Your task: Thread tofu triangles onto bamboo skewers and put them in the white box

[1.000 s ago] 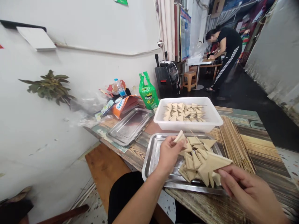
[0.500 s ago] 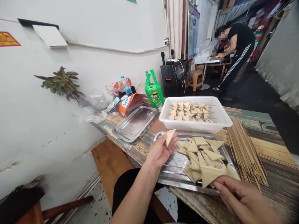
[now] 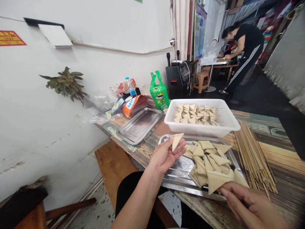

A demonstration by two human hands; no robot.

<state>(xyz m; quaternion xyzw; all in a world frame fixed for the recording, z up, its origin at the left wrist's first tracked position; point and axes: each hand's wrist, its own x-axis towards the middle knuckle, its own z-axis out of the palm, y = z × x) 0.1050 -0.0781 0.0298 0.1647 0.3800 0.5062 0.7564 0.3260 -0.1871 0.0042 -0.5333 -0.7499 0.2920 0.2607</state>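
Observation:
My left hand (image 3: 165, 155) pinches one tan tofu triangle (image 3: 176, 141) above the left end of a steel tray (image 3: 177, 170). A thin skewer seems to run from it toward the right. My right hand (image 3: 247, 205) is at the tray's near right corner, its fingers closed on two larger triangles (image 3: 218, 179) that seem to sit on the same skewer. A heap of loose triangles (image 3: 209, 156) lies in the tray between my hands.
A white tub (image 3: 228, 122) of skewered triangles stands behind the tray. Bamboo skewers (image 3: 252, 152) lie to the right. An empty steel tray (image 3: 140, 125), bags and a bottle sit at the left. A wooden bench (image 3: 111, 163) is below. Another person (image 3: 243, 47) works at a far table.
My left hand drew back to the left with its triangle. My right hand sank toward the tray's near right corner with its pieces. The view shifted a little to the left.

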